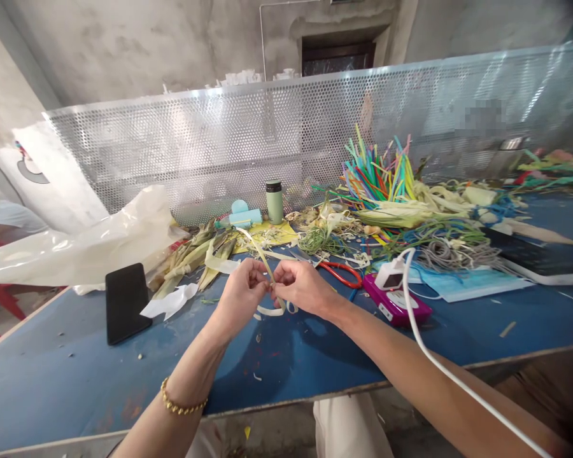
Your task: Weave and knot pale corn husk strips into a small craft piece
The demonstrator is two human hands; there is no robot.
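Note:
My left hand (pixel 239 294) and my right hand (pixel 302 287) meet over the near middle of the table. Both pinch a pale yellow-green strip (pixel 256 247) that looks like corn husk. One end rises beyond the fingers, and curled ends hang below them. Where the fingertips meet, the strip is partly hidden. Red-handled scissors (pixel 346 275) lie just beyond my right hand. Dry corn husks (pixel 186 257) and a torn white piece (pixel 172 301) rest to the left of my left hand.
A black phone (pixel 127 304) lies at left, near a clear plastic sheet (pixel 86 232). A green bottle (pixel 274 202) stands behind. Colourful pipe cleaners (pixel 377 172) and husks heap up at right. A purple power box (pixel 396 302) has a white cable (pixel 439 366) crossing my right forearm.

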